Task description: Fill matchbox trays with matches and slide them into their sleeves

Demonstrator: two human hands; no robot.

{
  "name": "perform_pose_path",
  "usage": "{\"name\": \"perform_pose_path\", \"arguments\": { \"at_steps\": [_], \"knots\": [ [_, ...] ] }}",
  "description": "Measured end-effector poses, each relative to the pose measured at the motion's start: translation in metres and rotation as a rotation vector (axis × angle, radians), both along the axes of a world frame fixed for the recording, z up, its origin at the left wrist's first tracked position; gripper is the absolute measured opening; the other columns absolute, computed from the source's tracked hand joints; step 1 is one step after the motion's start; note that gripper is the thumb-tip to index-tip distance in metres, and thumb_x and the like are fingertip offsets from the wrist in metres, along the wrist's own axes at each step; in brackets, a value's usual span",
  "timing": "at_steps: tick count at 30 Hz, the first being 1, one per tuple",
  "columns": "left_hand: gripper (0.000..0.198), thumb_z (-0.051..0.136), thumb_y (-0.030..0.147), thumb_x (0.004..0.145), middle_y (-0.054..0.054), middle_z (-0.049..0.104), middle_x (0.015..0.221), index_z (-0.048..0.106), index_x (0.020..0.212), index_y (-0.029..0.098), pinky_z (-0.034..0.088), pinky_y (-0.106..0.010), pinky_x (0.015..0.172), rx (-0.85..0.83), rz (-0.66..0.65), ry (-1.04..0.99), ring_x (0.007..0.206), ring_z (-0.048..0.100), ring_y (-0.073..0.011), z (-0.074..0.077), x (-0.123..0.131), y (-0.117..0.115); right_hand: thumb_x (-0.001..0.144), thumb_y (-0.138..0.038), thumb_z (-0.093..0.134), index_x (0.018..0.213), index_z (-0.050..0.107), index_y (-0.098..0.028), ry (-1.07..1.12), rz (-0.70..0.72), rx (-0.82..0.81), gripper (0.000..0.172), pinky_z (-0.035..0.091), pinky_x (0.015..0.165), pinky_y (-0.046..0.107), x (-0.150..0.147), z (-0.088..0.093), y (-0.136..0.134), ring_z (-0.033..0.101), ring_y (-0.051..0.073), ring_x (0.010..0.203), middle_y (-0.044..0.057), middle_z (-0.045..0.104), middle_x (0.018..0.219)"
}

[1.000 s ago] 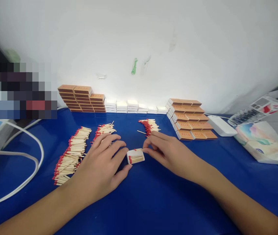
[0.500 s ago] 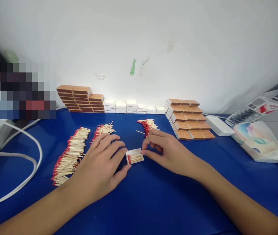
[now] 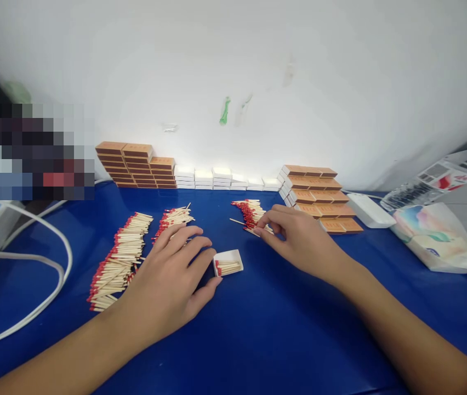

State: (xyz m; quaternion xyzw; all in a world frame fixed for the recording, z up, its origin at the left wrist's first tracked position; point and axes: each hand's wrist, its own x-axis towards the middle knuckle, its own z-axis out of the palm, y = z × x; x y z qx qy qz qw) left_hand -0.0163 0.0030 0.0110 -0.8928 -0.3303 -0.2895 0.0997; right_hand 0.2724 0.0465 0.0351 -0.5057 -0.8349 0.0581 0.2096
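A small white matchbox tray [image 3: 228, 262] with a few red-tipped matches lies open on the blue table [image 3: 258, 329]. My left hand [image 3: 167, 282] rests flat beside it, fingers spread, thumb and forefinger touching its left end. My right hand [image 3: 297, 236] reaches to the pile of matches [image 3: 249, 211] behind the tray, its fingertips pinched on matches at the pile's near edge. Two more rows of matches, one long [image 3: 120, 258] and one short [image 3: 174, 218], lie to the left.
Orange matchbox sleeves are stacked at the back left [image 3: 137, 164] and back right [image 3: 319, 197], with white trays [image 3: 225, 178] between them along the wall. A white cable [image 3: 32, 263] loops at the left. A white device [image 3: 371, 211] and a tissue pack [image 3: 437, 236] lie right.
My right hand left the tray's right end and moved back and right to the match pile. The left hand and the tray stayed put.
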Motion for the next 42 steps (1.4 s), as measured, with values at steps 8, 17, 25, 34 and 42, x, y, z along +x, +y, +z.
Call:
{"name": "perform_pose_path", "arguments": {
  "at_steps": [8, 17, 25, 34, 42],
  "knots": [
    [0.024, 0.068, 0.031, 0.103, -0.012, 0.079, 0.116, 0.076, 0.114, 0.012, 0.053, -0.058, 0.112, 0.004, 0.009, -0.001, 0.123, 0.068, -0.037, 0.001, 0.0, 0.001, 0.105, -0.028, 0.063, 0.097, 0.071, -0.022, -0.107, -0.007, -0.078, 0.014, 0.043, 0.068, 0.032, -0.001, -0.009, 0.001, 0.061, 0.019, 0.075, 0.004, 0.067, 0.093],
    [0.023, 0.067, 0.03, 0.104, -0.013, 0.079, 0.117, 0.076, 0.114, 0.011, 0.054, -0.059, 0.111, 0.001, 0.002, 0.002, 0.123, 0.069, -0.037, 0.001, 0.0, 0.0, 0.108, -0.028, 0.057, 0.095, 0.066, -0.021, -0.086, 0.007, -0.111, 0.017, 0.043, 0.066, 0.032, -0.002, -0.013, 0.003, 0.061, 0.018, 0.072, 0.005, 0.068, 0.092],
    [0.024, 0.065, 0.031, 0.105, -0.013, 0.079, 0.117, 0.076, 0.114, 0.012, 0.053, -0.058, 0.111, 0.001, 0.01, 0.01, 0.122, 0.069, -0.0365, 0.002, 0.0, 0.0, 0.112, -0.035, 0.056, 0.101, 0.061, -0.022, -0.087, 0.03, -0.135, 0.018, 0.047, 0.072, 0.033, -0.003, -0.016, -0.001, 0.064, 0.02, 0.08, 0.006, 0.07, 0.103],
    [0.025, 0.066, 0.031, 0.105, -0.012, 0.079, 0.116, 0.076, 0.114, 0.011, 0.053, -0.059, 0.111, -0.002, 0.007, -0.002, 0.123, 0.068, -0.0368, 0.0, 0.0, 0.0, 0.113, -0.028, 0.053, 0.101, 0.06, -0.023, -0.042, 0.102, -0.127, 0.015, 0.052, 0.076, 0.034, -0.009, -0.006, -0.007, 0.068, 0.021, 0.085, 0.007, 0.071, 0.105],
    [0.022, 0.065, 0.031, 0.105, -0.011, 0.079, 0.116, 0.075, 0.114, 0.014, 0.052, -0.057, 0.113, -0.015, 0.004, -0.011, 0.124, 0.067, -0.0352, 0.001, 0.001, 0.0, 0.115, -0.03, 0.051, 0.11, 0.064, -0.02, -0.077, 0.268, 0.033, 0.017, 0.052, 0.07, 0.032, -0.032, -0.006, -0.027, 0.069, 0.019, 0.082, 0.007, 0.073, 0.106]
  ]
}}
